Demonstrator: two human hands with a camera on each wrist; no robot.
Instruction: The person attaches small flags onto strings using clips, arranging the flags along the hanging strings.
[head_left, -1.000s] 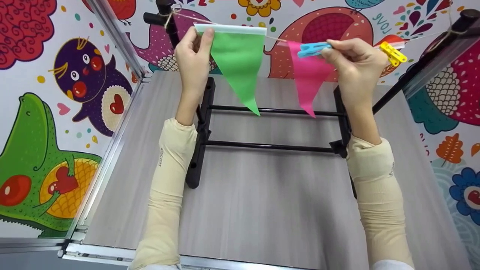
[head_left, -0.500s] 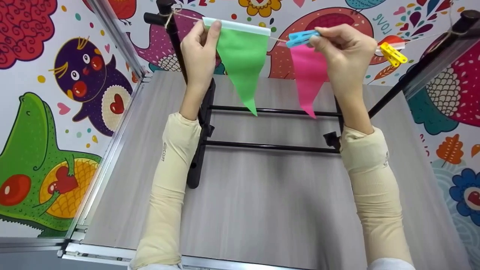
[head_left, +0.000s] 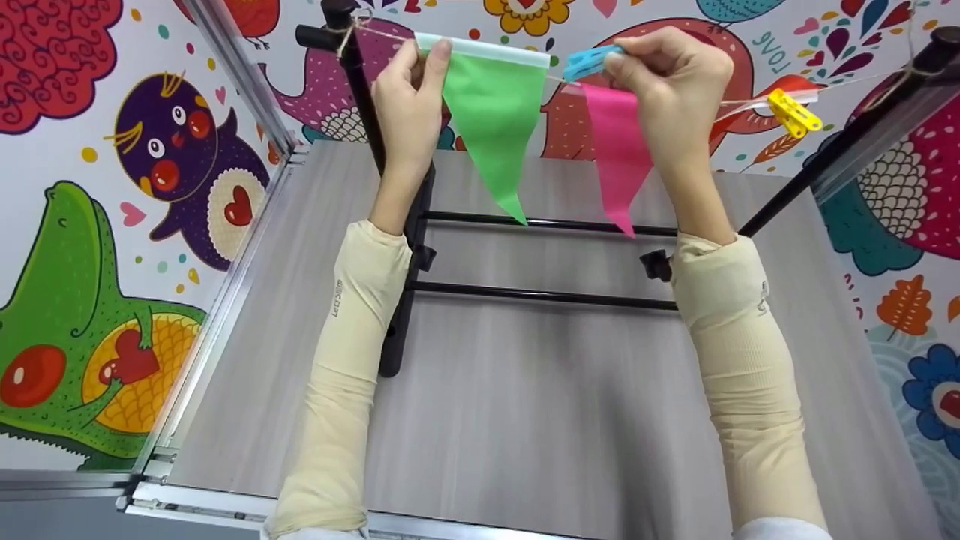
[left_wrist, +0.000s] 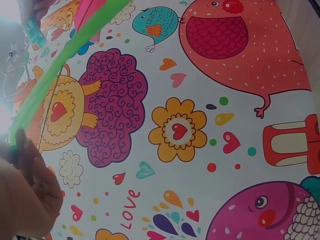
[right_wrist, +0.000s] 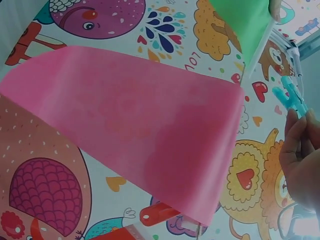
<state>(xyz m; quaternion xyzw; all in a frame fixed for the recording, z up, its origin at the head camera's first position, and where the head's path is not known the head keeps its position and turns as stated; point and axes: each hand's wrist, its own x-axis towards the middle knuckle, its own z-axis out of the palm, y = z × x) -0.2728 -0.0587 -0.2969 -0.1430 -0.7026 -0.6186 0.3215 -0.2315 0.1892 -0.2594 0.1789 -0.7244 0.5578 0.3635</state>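
Note:
In the head view my left hand pinches the left end of the white top band of a green pennant. The band lies along a thin string, and the cloth hangs down from it. My right hand pinches a blue clothespin between thumb and fingers, its front pointing at the band's right end with a small gap between. Seen from the right wrist, the clothespin has its tips spread apart. Just below it hangs a pink pennant on the string.
Farther right, a yellow clothespin sits on the string at a red pennant, which my right hand partly covers. Black posts at both sides carry the string. Black crossbars run low between them, and printed walls stand around.
My right hand has moved left and up, bringing the blue clothespin nearer to the green pennant's right end. My left hand has shifted slightly right with the pennant, its band now slanting.

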